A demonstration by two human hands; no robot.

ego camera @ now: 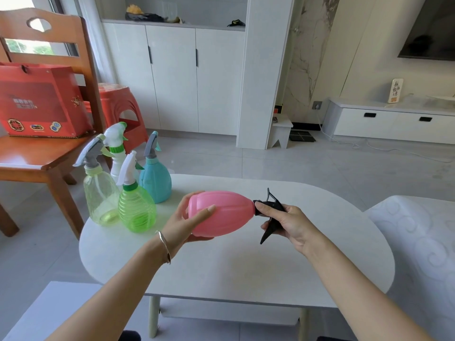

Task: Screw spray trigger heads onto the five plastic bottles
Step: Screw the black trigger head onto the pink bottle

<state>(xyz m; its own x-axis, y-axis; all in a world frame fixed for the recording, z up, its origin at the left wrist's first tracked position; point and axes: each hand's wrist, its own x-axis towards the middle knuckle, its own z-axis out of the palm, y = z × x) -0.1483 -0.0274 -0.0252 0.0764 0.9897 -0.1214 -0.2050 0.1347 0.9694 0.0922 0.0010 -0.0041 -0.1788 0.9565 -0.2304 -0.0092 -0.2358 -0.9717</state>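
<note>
A pink plastic bottle (221,212) lies sideways in the air above the white table (246,267), its neck pointing right. My left hand (187,225) grips its base. My right hand (283,222) is closed around a black spray trigger head (269,205) that sits at the bottle's neck. Several bottles with trigger heads on stand upright at the table's far left: a pale yellow one (99,193), a green ribbed one (136,207), a teal one (155,178) and a white one (118,153) behind them.
A wooden chair (49,156) with a red box (39,99) on its seat stands left of the table, an orange stool (118,104) behind it. A white patterned seat (418,242) lies on the right. White cabinets line the back wall.
</note>
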